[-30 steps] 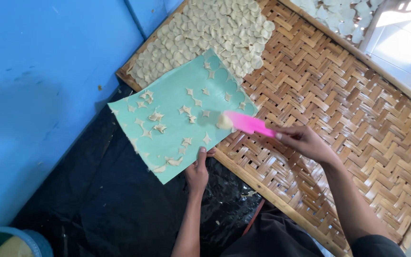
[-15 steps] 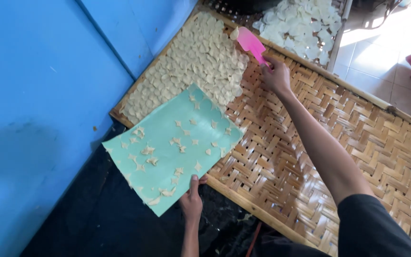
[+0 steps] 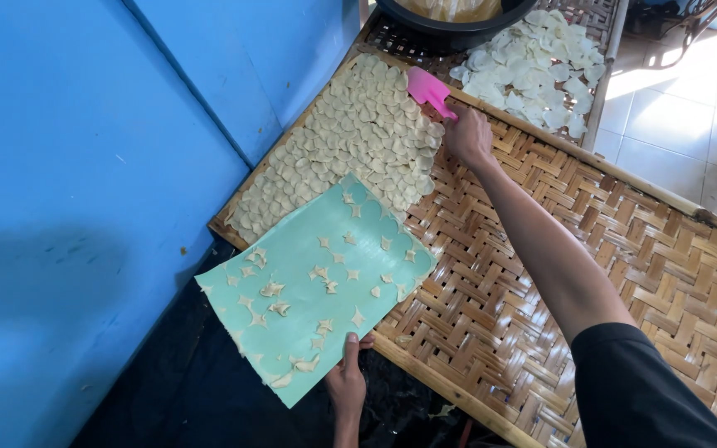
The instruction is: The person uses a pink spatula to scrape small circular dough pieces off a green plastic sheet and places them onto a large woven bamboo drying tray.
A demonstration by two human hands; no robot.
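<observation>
**Q:** At the lower edge of the head view, what does the left hand do?

**A:** It pinches the near edge of the teal sheet, thumb on top and fingers hidden beneath. The sheet lies partly on the woven bamboo tray and partly overhangs toward the blue wall. Only small star-shaped dough scraps lie scattered on it.

**Q:** And the right hand?

**A:** It reaches far across the tray and is closed around the handle of a pink spatula. The blade sits at the tray's far rim, just beside the far corner of the round pale pieces. These are packed edge to edge on the tray's left part. Whether the blade carries a piece cannot be told.

**Q:** Which step does this show?

**A:** By the layout, the work is laying rounds onto the weave. The spatula is at the placing end, well apart from the sheet, which appears stripped of rounds.

**Q:** What does a next move call for?

**A:** In my judgement, it calls for a flat blade set down beside the last row without overlapping its neighbours, since bare weave lies to the right. The left pinch must also hold the sheet level, or scraps may slide off the overhang.

**Q:** What lies beyond?

**A:** A black basin and a second tray of whiter pieces lie past the far rim.
</observation>
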